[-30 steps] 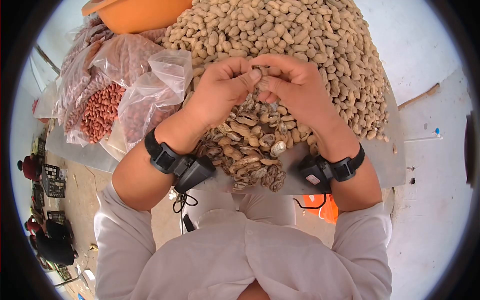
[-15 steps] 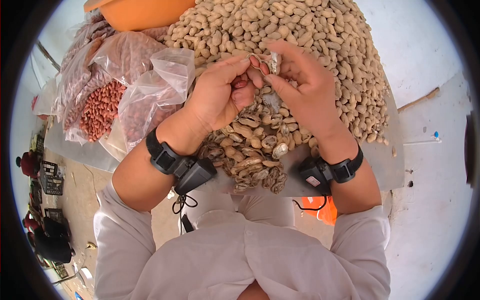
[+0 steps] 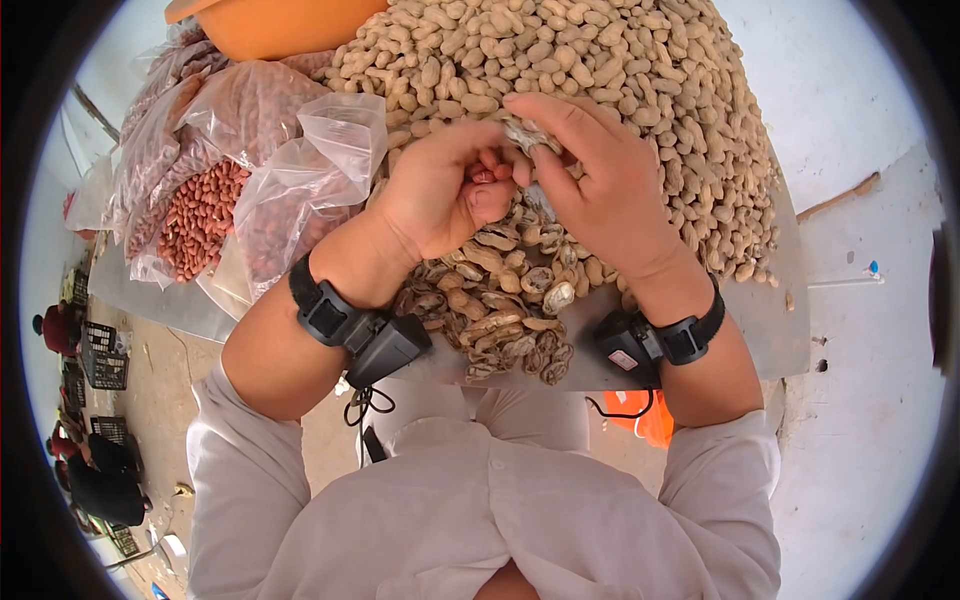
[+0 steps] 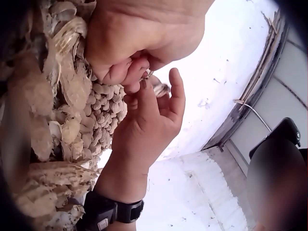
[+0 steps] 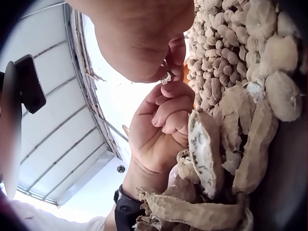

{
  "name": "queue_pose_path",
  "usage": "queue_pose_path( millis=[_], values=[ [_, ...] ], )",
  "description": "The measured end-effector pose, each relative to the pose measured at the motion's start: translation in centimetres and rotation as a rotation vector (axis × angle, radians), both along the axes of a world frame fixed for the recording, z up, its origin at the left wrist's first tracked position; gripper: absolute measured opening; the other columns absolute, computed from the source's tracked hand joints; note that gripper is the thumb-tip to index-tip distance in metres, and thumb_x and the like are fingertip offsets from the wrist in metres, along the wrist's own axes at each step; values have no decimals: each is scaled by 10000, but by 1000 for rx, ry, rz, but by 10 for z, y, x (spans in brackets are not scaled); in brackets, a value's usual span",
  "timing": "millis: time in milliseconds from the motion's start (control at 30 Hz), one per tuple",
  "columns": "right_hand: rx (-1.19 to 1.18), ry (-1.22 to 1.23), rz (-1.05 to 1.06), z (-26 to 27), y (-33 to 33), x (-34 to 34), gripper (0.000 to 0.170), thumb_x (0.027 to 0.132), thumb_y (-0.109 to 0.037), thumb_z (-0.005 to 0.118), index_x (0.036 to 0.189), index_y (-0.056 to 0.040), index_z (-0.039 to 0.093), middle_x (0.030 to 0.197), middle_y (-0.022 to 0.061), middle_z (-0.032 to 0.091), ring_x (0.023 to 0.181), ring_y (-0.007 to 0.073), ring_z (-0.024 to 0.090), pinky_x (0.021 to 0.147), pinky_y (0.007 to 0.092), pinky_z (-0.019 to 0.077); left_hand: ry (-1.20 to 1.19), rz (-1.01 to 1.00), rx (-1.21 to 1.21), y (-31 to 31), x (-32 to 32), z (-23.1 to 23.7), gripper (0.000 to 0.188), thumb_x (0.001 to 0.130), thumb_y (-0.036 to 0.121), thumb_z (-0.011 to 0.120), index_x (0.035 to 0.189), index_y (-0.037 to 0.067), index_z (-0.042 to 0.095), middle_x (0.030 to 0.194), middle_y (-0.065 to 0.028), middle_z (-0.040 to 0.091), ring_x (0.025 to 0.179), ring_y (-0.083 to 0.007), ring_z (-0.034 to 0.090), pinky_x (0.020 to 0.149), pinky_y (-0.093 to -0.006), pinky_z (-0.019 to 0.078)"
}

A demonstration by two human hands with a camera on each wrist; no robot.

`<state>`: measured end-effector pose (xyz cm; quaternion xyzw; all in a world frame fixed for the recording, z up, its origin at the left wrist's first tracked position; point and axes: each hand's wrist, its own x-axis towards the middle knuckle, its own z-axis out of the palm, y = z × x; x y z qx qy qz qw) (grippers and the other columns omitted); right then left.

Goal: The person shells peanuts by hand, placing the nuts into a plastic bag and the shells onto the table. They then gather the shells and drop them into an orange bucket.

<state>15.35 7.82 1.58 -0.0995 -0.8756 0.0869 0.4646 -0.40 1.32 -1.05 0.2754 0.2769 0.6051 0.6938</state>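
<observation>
My left hand [image 3: 430, 195] holds several red peanut kernels [image 3: 488, 168] in its curled fingers. Close beside it, my right hand [image 3: 610, 185] pinches an opened peanut shell [image 3: 530, 136], its pale inside showing. The two hands meet at the fingertips, over a heap of broken shells [image 3: 490, 290]. In the left wrist view, the right hand [image 4: 149, 115] has its thumb and fingers around the shell [image 4: 161, 89]. Seen from the right wrist, the left hand [image 5: 163, 125] has its fingers folded in, which hides the kernels.
A large pile of unshelled peanuts [image 3: 600, 60] spreads behind the hands on a grey table [image 3: 600, 372]. Plastic bags [image 3: 250, 110] of red kernels [image 3: 200, 220] lie at the left, below an orange basin [image 3: 280, 25]. Black crates [image 3: 104, 358] and people [image 3: 105, 490] are far left.
Both hands first pinched a pod together. It then came apart, showing red kernels between the fingertips. Now the kernels lie in the left hand's fingers and the right hand holds the shell.
</observation>
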Motion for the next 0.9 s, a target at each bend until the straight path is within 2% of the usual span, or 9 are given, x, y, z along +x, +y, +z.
queue_pose_path(
  millis=[133,233,267,367,467,567,667,833,900],
  values=[
    [3,23,-31,-4,8,0,326,764,24,557,1055,-110,619,775,50,599,603,191,581,539,284,471,157,13,58,-3,7,5,214,941,186,484,821,19,546,707,-53,550,477,-75,366,422,-194,281],
    [-521,117,34,-7,15,5,292,781,7,557,1056,-79,609,728,12,592,584,111,549,538,243,445,269,138,94,-10,9,16,206,944,193,500,938,-1,567,721,-26,540,486,-54,339,422,-180,255],
    [-606,82,81,-4,15,6,290,782,-4,560,1060,-70,606,723,7,591,592,96,540,544,235,440,321,204,106,-13,9,23,224,943,200,503,984,-9,572,730,-19,535,490,-46,325,424,-174,245],
    [-799,-84,257,2,10,11,294,781,-30,572,1074,-48,599,725,7,597,606,71,526,562,223,435,219,463,323,-24,-6,45,195,927,189,539,953,3,595,699,11,530,490,-45,360,431,-179,275],
    [-758,-339,432,2,1,12,323,763,-61,590,1085,-40,594,799,59,635,644,113,559,609,248,458,276,453,404,-29,-32,77,199,910,213,575,922,16,604,680,31,509,513,-36,367,445,-167,283],
    [-538,-400,359,1,3,12,330,755,-90,605,1081,-44,594,858,92,648,713,156,586,671,275,474,537,460,356,-15,-72,93,250,936,222,528,990,-19,566,729,15,497,514,-31,325,448,-162,254],
    [-628,-487,297,10,2,15,400,748,-77,628,1145,-67,586,956,72,650,914,166,605,829,303,467,862,274,227,5,-106,93,219,906,240,585,919,22,604,693,42,495,523,-30,354,451,-164,279],
    [-640,-466,349,10,1,16,373,757,-68,624,1129,-54,593,959,67,648,901,158,604,820,292,469,1290,102,40,19,-132,79,245,899,291,596,887,48,621,658,49,521,527,-25,436,464,-161,335],
    [-661,-424,369,9,3,17,343,768,-59,617,1110,-43,601,945,61,645,873,143,598,798,279,471,1315,25,-23,12,-131,84,249,900,297,592,879,52,627,668,38,550,577,-36,497,515,-170,388]
  ],
)
